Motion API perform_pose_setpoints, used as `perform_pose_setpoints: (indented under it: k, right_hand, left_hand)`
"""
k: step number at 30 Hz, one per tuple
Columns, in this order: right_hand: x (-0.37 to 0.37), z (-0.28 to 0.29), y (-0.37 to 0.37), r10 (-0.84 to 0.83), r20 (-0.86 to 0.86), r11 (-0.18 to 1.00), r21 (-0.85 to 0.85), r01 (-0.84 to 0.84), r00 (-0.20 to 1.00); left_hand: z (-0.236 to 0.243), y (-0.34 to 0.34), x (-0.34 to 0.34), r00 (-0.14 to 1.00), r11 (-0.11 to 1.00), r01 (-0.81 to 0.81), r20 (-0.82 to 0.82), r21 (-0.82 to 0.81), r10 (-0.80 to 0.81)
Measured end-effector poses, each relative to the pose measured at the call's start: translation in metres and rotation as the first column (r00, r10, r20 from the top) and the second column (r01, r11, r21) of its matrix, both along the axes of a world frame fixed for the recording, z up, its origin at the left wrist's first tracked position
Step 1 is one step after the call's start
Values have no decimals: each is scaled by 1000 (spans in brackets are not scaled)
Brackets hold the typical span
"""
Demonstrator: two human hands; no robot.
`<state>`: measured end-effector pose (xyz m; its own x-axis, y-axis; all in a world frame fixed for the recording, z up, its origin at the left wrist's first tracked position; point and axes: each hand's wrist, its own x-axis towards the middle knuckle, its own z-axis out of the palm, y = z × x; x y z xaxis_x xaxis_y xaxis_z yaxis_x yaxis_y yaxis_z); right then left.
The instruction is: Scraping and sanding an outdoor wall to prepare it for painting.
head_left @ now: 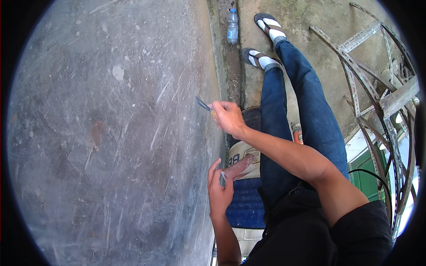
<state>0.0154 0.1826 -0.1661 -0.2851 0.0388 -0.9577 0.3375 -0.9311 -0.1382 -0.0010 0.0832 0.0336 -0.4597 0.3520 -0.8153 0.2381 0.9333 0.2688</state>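
My right hand (226, 115) is closed on a small scraper (202, 103) with a dark blade and a light wooden handle, held over a scuffed grey concrete surface (111, 146) at its right edge. My left hand (218, 190) is lower, beside that edge, index finger raised, gripping the near end of a long pinkish, speckled object (238, 166) with some metal showing at the fingers. I cannot make out exactly what that object is.
A printed bucket (236, 150) and blue ribbed drum (242, 199) stand beside the surface and my jeans-clad legs (310, 115). A plastic bottle (232, 31) is in a gutter. Curved, slotted metal frames (359, 40) crowd the right, with an orange container (297, 135) near my legs.
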Motion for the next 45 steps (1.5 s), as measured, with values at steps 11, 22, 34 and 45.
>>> perform_pose_setpoints:
  k: [11,22,34,45]
  right_hand:
    - [-15,-5,23,-103,28,994,33,102,994]
    - [-28,-19,35,-117,120,978,186,94,986]
    - [-38,-19,55,-120,78,963,251,97,990]
    - [-45,-46,92,-30,150,955,297,-17,988]
  left_hand:
    - [-3,0,-2,1000,1000,-24,10,7,24]
    - [-7,8,-7,999,1000,-21,27,16,20]
    - [-5,9,-13,999,1000,-30,25,-4,30]
    - [-3,25,-19,1000,1000,-21,13,-5,21]
